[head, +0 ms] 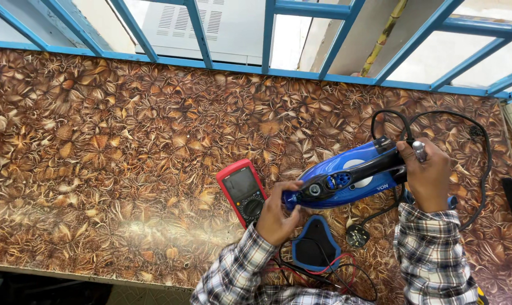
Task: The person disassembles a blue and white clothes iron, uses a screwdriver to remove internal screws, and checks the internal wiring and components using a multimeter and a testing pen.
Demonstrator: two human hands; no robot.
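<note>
1. Head view: fingers of the left hand (276,217) are curled tight around the front tip of the blue steam iron (349,176); the right hand (428,172) pinches a screwdriver (419,151) at the iron's rear.
2. The iron is held just right of the red multimeter (242,191), above a blue cover piece (316,248) and the plug (357,235).
3. Judging by this, a rear screw is being worked; the next move calls for steadying the body.
</note>
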